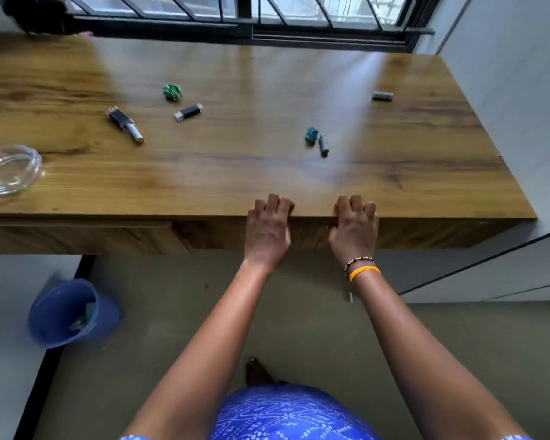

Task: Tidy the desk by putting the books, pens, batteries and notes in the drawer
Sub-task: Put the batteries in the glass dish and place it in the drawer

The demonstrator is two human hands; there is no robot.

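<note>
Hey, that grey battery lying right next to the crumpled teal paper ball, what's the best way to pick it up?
Pinch the grey cylindrical battery across its middle, coming straight down from above. It lies flat on the wooden desk, its long axis running roughly near to far, so fingers should close from its left and right. The crumpled teal paper ball crowds the far left end, so grip nearer the front end.

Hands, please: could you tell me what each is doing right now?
Left hand: fingers curled over the desk edge.
Right hand: same, gripping the desk edge.
</note>
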